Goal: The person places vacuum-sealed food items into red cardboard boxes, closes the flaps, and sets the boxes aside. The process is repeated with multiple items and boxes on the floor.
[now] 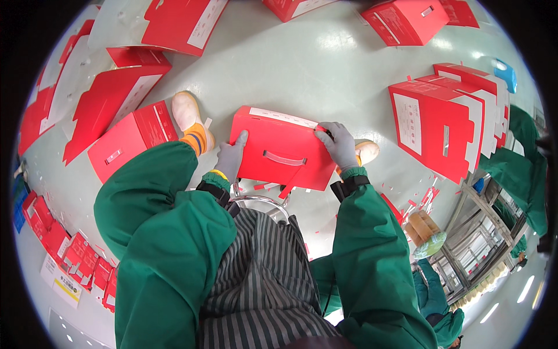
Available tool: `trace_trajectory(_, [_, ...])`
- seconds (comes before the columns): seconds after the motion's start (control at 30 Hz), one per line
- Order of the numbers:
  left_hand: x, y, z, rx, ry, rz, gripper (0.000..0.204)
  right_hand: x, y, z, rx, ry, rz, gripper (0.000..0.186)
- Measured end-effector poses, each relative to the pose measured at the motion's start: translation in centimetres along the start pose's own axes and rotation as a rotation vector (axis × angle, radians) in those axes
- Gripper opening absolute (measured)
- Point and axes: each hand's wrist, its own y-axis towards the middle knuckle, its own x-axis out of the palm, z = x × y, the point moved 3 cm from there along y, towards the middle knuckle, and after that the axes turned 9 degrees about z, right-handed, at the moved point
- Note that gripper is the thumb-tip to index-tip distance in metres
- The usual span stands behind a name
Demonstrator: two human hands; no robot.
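In front of me is a red cardboard box point(261, 145) with a pale printed strip along its far edge and a carry handle point(285, 158) on the face turned up to me. My left hand point(231, 157), in a grey glove, grips its left side, thumb lying on the red face. At the far right corner my right hand point(339, 142), gloved alike, closes on the box with bent fingers. A small dark spot shows by those fingertips; I cannot make out what it is. Under the box's near edge, a red strip hangs down.
Red boxes point(136, 136) stand close on my left, with larger red sheets point(113, 96) behind. A row of red and white cartons point(433, 125) is at the right. Red scraps point(430, 195) litter the floor near a metal frame point(488, 212). A person in green point(436, 296) is at the lower right.
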Motion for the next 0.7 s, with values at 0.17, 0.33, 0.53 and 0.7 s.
trace_trajectory(0.17, [0.2,1.0,-0.7,0.024,0.005,-0.081,0.11,0.1,1.5,1.4,0.379,0.294,-0.177,0.034])
trace_trajectory(0.33, [0.2,0.8,-0.7,0.008,-0.006,-0.068,0.111,-0.2,2.1,1.4,0.424,0.304,-0.227,0.03])
trace_trajectory(0.53, [0.0,0.0,-0.1,-0.025,-0.01,-0.08,0.111,-0.9,3.2,1.3,0.482,0.405,-0.316,0.028])
trace_trajectory(0.7, [-0.1,0.0,0.1,-0.013,0.059,-0.058,0.112,-1.6,3.9,1.6,0.544,0.387,-0.404,0.027])
